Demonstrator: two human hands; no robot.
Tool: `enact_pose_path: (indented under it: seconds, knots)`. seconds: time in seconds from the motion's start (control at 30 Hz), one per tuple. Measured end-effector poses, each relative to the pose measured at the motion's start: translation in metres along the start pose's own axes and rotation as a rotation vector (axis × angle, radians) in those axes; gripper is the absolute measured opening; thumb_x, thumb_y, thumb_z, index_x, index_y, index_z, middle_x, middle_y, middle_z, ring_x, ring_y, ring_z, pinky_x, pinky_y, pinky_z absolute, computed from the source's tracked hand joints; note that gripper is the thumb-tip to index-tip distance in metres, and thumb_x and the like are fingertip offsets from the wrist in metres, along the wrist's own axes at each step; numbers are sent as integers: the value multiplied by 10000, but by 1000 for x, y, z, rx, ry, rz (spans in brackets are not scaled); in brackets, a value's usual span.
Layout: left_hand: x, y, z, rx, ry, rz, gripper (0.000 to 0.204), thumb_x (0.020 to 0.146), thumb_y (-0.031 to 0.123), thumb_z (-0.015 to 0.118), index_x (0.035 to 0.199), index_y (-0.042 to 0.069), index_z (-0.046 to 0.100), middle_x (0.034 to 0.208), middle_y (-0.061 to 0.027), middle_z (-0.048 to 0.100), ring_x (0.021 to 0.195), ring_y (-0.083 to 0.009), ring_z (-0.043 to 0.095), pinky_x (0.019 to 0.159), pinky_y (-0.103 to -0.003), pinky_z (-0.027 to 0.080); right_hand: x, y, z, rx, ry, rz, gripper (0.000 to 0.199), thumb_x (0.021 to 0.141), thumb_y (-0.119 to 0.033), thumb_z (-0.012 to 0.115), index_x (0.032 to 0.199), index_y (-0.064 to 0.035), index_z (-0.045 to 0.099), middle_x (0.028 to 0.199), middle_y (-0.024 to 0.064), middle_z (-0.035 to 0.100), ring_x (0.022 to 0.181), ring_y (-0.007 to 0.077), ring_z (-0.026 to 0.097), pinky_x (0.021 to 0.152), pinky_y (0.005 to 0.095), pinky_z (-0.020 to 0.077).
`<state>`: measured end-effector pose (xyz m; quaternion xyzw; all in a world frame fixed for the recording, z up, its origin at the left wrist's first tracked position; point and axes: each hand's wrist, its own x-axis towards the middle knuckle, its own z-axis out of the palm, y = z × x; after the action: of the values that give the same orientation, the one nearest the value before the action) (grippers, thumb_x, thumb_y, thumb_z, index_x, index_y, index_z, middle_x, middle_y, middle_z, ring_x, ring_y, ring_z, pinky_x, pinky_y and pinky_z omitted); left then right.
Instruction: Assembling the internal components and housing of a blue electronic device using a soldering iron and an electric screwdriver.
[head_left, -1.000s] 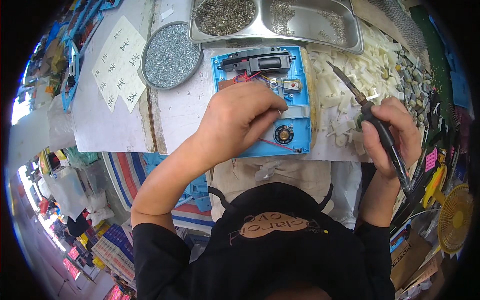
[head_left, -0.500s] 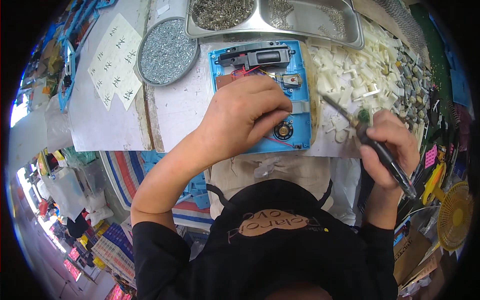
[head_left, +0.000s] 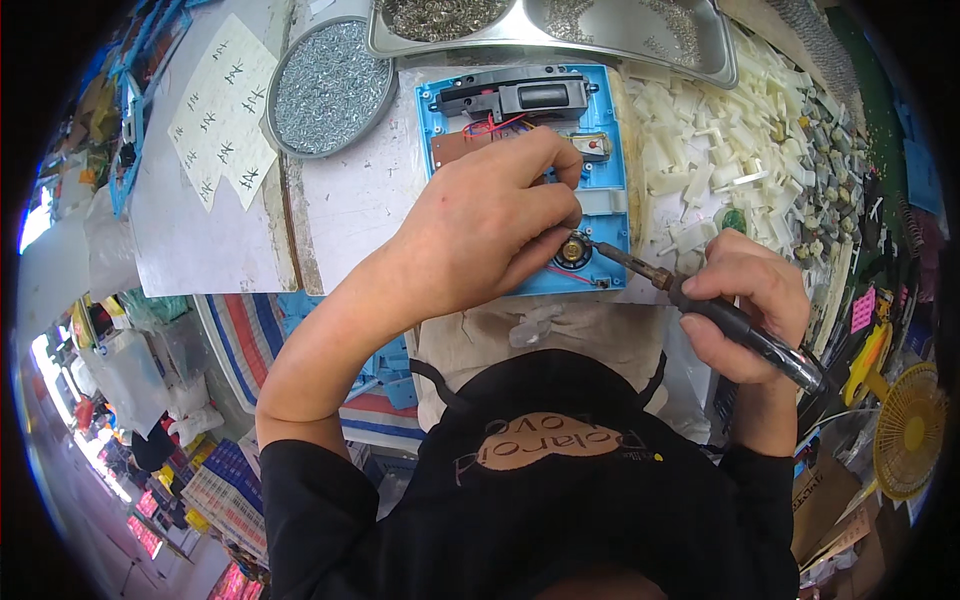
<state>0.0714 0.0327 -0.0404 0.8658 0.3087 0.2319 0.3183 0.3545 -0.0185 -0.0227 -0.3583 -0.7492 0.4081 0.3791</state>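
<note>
A blue plastic housing (head_left: 612, 225) lies in front of me, with a black module (head_left: 530, 97), a brown circuit board (head_left: 456, 148) and a small round speaker (head_left: 574, 252) in it. My right hand (head_left: 750, 300) is closed around the dark handle of a soldering iron (head_left: 655, 273). The iron points up and left, and its tip is at the speaker's right edge; contact cannot be made out. Over the housing's left half, my left hand (head_left: 490, 215) has its fingers pinched near the speaker's upper edge. Whatever they hold is hidden. A red wire (head_left: 568, 273) runs below the speaker.
White plastic parts (head_left: 700, 145) lie heaped to the right, beside dark small parts (head_left: 825, 190). A round tray (head_left: 272, 122) of screws stands left of the housing. Behind it is a metal tray (head_left: 600, 42) with small metal pieces. A marked paper sheet (head_left: 225, 115) lies further left.
My right hand has brought the soldering iron left, its tip going from above the white parts to the speaker. My left hand stays pinched over the housing.
</note>
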Motion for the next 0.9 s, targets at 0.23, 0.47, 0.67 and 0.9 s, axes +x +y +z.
enact_pose_path:
  seconds: [0.23, 0.47, 0.67, 0.9]
  knots:
    - [-1, -1, 0, 12, -2, 17, 210, 737, 0, 765, 908, 62, 658, 1052, -97, 592, 934, -290, 638, 779, -373, 527, 5, -1, 0, -22, -28, 43, 270, 693, -55, 795, 950, -46, 713, 659, 38, 591, 551, 181, 516, 511, 305, 372]
    - [0, -3, 2, 30, 12, 64, 241, 724, 1, 772, 919, 63, 646, 1062, -102, 594, 950, -304, 638, 785, -385, 530, 7, -1, 3, -28, -21, 57, 260, 694, -57, 803, 937, -52, 710, 656, 36, 588, 541, 174, 512, 503, 302, 366]
    - [-2, -3, 2, 46, 25, 78, 242, 710, -3, 779, 905, 60, 650, 1055, -103, 597, 940, -301, 639, 781, -386, 533, 8, -2, 1, -42, -11, 37, 275, 688, -55, 798, 950, -46, 714, 648, 38, 574, 544, 168, 509, 507, 291, 356]
    - [-2, -5, 3, 45, 37, 80, 242, 707, -10, 777, 907, 60, 660, 1035, -92, 605, 916, -292, 642, 760, -379, 537, 0, -1, -8, -11, 46, 0, 281, 694, -62, 802, 954, -15, 707, 643, 28, 555, 550, 163, 497, 517, 289, 343]
